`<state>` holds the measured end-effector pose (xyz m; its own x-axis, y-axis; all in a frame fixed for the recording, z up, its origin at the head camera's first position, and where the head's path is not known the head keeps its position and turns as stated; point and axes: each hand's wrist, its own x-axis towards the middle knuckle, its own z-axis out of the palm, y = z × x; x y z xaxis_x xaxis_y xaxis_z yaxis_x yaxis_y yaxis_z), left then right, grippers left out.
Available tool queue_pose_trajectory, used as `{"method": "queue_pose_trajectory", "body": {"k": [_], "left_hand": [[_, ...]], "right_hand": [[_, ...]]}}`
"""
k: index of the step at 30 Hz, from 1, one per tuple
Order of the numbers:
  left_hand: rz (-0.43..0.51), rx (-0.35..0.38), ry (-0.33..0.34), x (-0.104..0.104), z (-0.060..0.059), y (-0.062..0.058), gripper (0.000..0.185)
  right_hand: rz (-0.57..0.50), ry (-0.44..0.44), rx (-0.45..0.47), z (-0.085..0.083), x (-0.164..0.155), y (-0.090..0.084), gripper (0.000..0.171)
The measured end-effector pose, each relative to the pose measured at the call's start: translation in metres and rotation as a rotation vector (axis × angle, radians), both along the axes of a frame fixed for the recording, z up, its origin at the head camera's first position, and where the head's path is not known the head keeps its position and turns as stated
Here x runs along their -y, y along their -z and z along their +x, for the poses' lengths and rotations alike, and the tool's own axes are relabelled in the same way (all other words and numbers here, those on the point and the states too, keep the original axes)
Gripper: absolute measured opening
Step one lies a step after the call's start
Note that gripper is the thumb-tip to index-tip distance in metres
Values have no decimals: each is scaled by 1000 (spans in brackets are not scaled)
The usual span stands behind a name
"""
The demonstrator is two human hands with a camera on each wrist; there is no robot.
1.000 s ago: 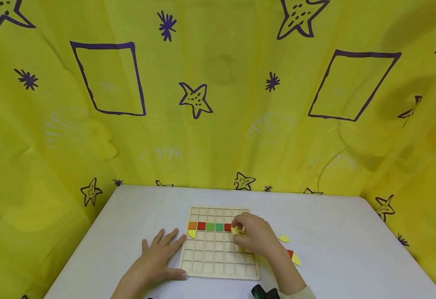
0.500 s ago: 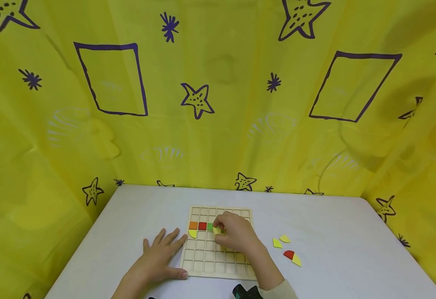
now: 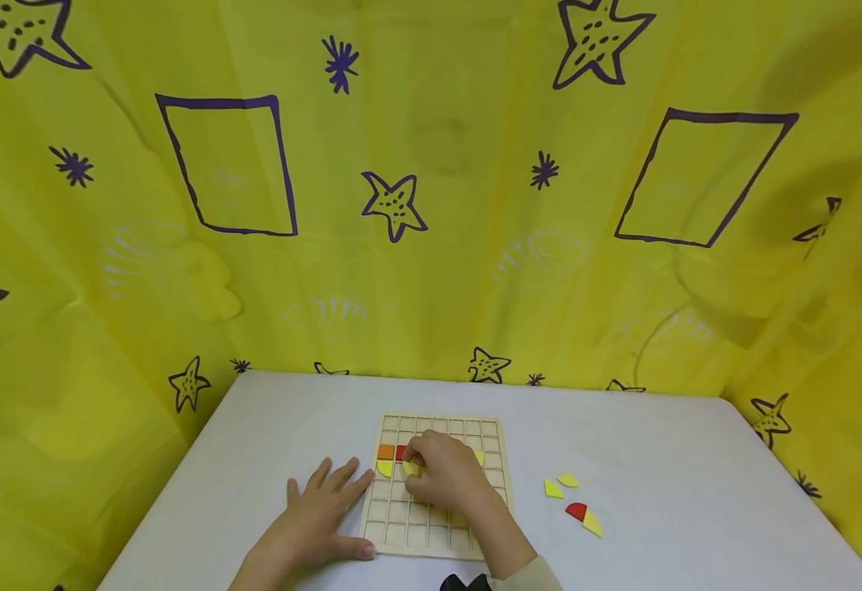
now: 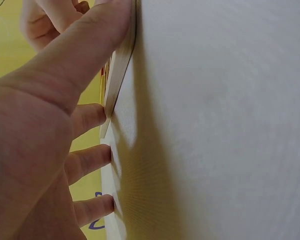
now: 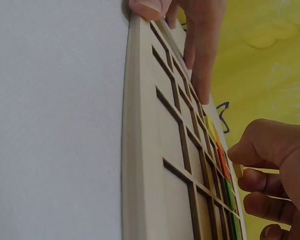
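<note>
A wooden grid board [image 3: 438,525] lies on the white table [image 3: 660,460]. In its second row sit an orange tile [image 3: 385,451] and a red tile [image 3: 400,451]; below the orange one is a yellow quarter-round piece [image 3: 383,469]. My right hand [image 3: 438,480] hovers over the board's left part and pinches a small yellow piece [image 3: 410,468], seen edge-on in the right wrist view [image 5: 238,171]. It hides the tiles behind it. My left hand [image 3: 320,517] lies flat, with straight fingers [image 4: 90,116] against the board's left edge [image 4: 121,65] and its thumb at the front corner.
Loose pieces lie on the table to the right of the board: two yellow ones [image 3: 552,489] [image 3: 568,479], a red quarter-round [image 3: 575,510] and another yellow one [image 3: 592,524]. One more yellow piece [image 3: 479,458] sits on the board's right side. Yellow patterned cloth [image 3: 431,205] encloses the table.
My right hand has carried the yellow piece leftward along the board, from the row's right end to near the red tile. My left hand has stayed put.
</note>
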<state>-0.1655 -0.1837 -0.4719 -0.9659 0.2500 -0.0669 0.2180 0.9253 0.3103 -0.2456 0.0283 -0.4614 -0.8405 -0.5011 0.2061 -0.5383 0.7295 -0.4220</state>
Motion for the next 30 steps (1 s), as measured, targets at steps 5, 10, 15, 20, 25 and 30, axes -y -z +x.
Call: {"method": "queue_pose_trajectory", "body": {"k": [5,10,15,20,25,30], "left_hand": [[5,-35,1,2,1,1,97],[20,-40,11,3,3,2,97],[14,-50,21,1,0,4,97],[9,-51,18,1,-1,3,96],[16,-25,9,1,0,2,96],[0,-45,21,1,1,1,96]], "right_hand": [[25,-4,5,-4,6,4,21],[48,4,10,-7,9,9,21],[50,21,13,-8,6,8,21],[51,16,-15,-7,8,7,19],[56,12,-20,-7,9,6,20],[52,17,-15,-7,10,8,22]]}}
